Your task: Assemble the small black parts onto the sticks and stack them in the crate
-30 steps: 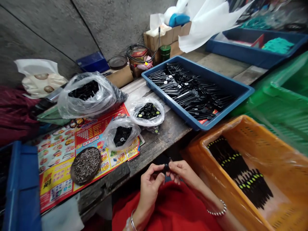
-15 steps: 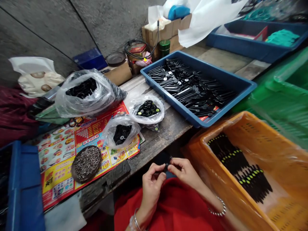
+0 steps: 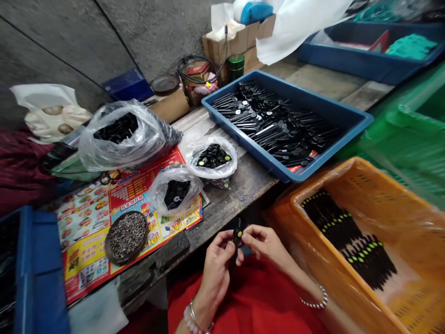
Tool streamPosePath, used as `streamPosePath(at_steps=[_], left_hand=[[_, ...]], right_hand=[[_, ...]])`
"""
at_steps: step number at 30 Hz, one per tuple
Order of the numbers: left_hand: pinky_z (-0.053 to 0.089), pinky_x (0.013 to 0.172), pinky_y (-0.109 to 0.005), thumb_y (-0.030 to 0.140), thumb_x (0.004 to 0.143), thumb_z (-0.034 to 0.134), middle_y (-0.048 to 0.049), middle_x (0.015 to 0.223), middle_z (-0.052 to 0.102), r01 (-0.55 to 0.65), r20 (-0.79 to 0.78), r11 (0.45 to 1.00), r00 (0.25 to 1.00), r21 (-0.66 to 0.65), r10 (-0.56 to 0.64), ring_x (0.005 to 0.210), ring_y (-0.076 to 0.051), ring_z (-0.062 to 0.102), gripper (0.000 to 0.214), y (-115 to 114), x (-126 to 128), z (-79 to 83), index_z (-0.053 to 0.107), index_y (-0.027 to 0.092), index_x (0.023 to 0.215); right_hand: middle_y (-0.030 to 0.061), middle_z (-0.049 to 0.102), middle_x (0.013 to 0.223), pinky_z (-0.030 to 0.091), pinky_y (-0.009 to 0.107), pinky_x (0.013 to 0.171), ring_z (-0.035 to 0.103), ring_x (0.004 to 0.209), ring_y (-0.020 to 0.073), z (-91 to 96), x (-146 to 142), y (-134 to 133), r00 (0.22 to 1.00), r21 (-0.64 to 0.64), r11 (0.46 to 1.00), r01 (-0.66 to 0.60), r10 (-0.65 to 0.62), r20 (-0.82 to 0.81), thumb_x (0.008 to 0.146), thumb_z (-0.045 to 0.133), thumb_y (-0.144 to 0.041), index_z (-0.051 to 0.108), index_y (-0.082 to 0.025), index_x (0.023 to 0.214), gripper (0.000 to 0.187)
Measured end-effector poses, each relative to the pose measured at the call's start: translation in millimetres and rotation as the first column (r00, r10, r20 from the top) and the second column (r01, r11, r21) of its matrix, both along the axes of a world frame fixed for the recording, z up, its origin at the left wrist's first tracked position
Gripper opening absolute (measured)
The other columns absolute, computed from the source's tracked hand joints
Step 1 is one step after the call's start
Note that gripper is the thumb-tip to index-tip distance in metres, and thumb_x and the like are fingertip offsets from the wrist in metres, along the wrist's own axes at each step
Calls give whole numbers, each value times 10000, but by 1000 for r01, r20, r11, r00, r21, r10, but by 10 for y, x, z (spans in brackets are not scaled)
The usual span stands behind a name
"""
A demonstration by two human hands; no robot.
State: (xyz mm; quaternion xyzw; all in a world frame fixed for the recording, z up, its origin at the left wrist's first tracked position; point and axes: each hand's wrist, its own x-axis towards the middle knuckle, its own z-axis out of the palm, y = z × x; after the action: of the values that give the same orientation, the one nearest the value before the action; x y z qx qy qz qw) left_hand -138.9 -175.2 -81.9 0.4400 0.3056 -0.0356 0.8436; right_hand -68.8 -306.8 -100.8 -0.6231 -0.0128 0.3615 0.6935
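Just over my lap, a slim black piece with a round yellow-green disc [image 3: 238, 230] stands nearly upright. My left hand [image 3: 218, 262] is closed around its lower part, thumb on top. The bent fingers of my right hand [image 3: 267, 242] pinch at the disc from the right; the fingertips partly hide what they touch. Nearest on the bench is a small clear bag [image 3: 156, 190] of flat black parts. Behind it sits another bag [image 3: 231, 172] of round black parts, a few with yellow-green faces. A dark round dish [image 3: 109, 246] holds many small metal fasteners.
A blue tray [image 3: 250, 141] of long black pieces lies on the bench. To my right, an orange crate [image 3: 410, 283] contains rows of black pieces with yellow-green dots, beside a green crate [image 3: 392, 144]. A larger plastic bag [image 3: 153, 139] and a blue bin [image 3: 43, 273] are at left.
The black piece has turned upright between my hands, and its yellow-green disc now shows. My left fingers have wrapped further around it; my right hand has shifted slightly to the right.
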Motion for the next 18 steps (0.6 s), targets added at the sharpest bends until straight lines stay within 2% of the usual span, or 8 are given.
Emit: streamPosePath(at_steps=[3, 5, 8, 10, 12, 15, 18], left_hand=[[467, 531, -210, 359, 655, 871, -13, 695, 647, 3, -32, 999, 999, -32, -4, 543, -114, 586, 422, -31, 10, 7, 653, 144, 945], [497, 580, -225, 359, 664, 862, -19, 742, 663, 22, -32, 1000, 999, 3, -22, 584, -123, 611, 392, -36, 5, 1, 657, 150, 924], [526, 693, -245, 351, 711, 817, -39, 842, 691, 86, 2, 977, 996, 194, -88, 722, -153, 646, 304, 4, -19, -2, 692, 155, 905], [529, 755, -259, 321, 731, 788, -50, 892, 701, 124, 7, 926, 991, 355, -136, 820, -181, 652, 240, 51, -38, 2, 713, 159, 892], [525, 783, -272, 290, 742, 762, -54, 897, 706, 152, -7, 873, 986, 463, -169, 860, -199, 651, 196, 90, -50, 3, 719, 161, 883], [522, 782, -279, 266, 749, 736, -57, 888, 704, 180, -17, 838, 980, 516, -200, 844, -202, 648, 187, 102, -50, -9, 711, 159, 901], [525, 784, -280, 266, 749, 732, -56, 886, 694, 163, 5, 843, 981, 513, -193, 844, -202, 646, 203, 68, -41, -24, 690, 160, 918]], right_hand=[[1, 607, 681, 425, 211, 429, 544, 512, 125, 4, -17, -4, 998, 30, 997, 68, -68, 4, 647, 822, -569, 636, -150, 901, 525], [-8, 590, 658, 442, 225, 464, 555, 521, 129, 15, -20, 4, 994, 29, 994, 104, -104, 15, 628, 840, -546, 622, -154, 834, 494], [-12, 572, 626, 472, 243, 498, 529, 524, 124, 38, 7, 9, 978, 31, 977, 209, -209, 12, 621, 830, -575, 610, -163, 750, 485], [1, 584, 637, 500, 259, 513, 545, 547, 140, 46, 32, 5, 959, 33, 959, 282, -281, -33, 605, 830, -598, 615, -165, 761, 508], [10, 594, 652, 523, 276, 537, 571, 572, 156, 39, 41, -2, 944, 39, 946, 323, -319, -79, 572, 846, -601, 614, -165, 760, 528], [10, 611, 687, 530, 287, 553, 579, 572, 155, 0, 6, -7, 938, 62, 940, 334, -326, -114, 545, 870, -556, 629, -164, 786, 520], [28, 677, 781, 528, 285, 597, 609, 635, 170, -48, -77, -6, 958, 67, 956, 286, -282, -59, 571, 867, -390, 679, -160, 860, 414]])
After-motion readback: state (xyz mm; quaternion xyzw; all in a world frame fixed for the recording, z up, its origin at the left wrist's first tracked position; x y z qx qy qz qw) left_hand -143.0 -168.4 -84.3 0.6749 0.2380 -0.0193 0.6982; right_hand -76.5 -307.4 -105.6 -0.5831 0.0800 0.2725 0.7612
